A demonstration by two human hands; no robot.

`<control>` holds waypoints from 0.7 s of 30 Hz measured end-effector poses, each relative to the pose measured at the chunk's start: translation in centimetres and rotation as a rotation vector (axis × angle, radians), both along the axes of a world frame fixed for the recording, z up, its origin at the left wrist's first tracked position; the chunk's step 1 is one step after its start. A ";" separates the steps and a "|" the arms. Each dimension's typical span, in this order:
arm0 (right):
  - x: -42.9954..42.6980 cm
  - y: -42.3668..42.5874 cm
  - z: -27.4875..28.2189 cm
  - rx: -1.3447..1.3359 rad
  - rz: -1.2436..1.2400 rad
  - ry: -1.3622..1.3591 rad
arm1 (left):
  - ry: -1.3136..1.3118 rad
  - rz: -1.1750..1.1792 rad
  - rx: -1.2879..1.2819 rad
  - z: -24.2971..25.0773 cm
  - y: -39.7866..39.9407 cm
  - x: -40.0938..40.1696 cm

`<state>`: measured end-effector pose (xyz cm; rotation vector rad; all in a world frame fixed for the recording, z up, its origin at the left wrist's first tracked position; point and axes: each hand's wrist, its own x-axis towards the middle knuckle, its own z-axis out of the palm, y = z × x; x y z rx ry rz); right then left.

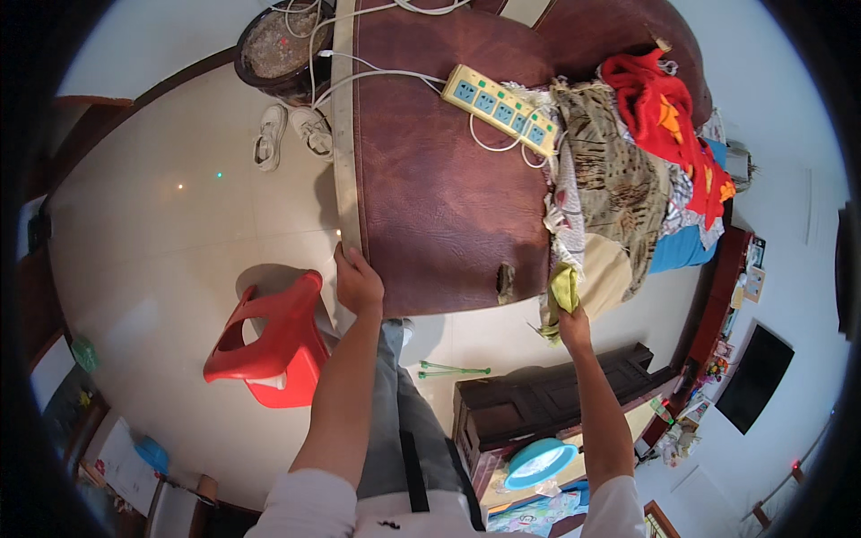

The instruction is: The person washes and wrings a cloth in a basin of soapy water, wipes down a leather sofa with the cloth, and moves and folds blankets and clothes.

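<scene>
A worn brown leather sofa (444, 202) fills the middle of the view, with a pale strip along its left edge and a torn patch near its lower end. My left hand (360, 284) grips the sofa's lower left corner at that strip. In my right hand (574, 328) is a bunched yellow-green cloth (564, 288), held against the sofa's right side. Next to it hang layered covers: a fringed white cloth (568, 208) and a patterned brown fabric (609, 181). Part of the yellow-green cloth is hidden by my fingers.
A corded power strip (501, 111) lies on the sofa. A red blanket (659, 114) is heaped at upper right. On the floor stand a red plastic stool (286, 336), white shoes (270, 138) and a large dark pot (282, 47). A blue basin (541, 464) sits on a table.
</scene>
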<state>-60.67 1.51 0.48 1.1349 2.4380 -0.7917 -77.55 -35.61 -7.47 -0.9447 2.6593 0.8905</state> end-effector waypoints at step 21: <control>-23.8 -31.9 -6.7 0.240 0.362 0.393 | -0.087 0.007 0.053 -3.0 -0.6 0.8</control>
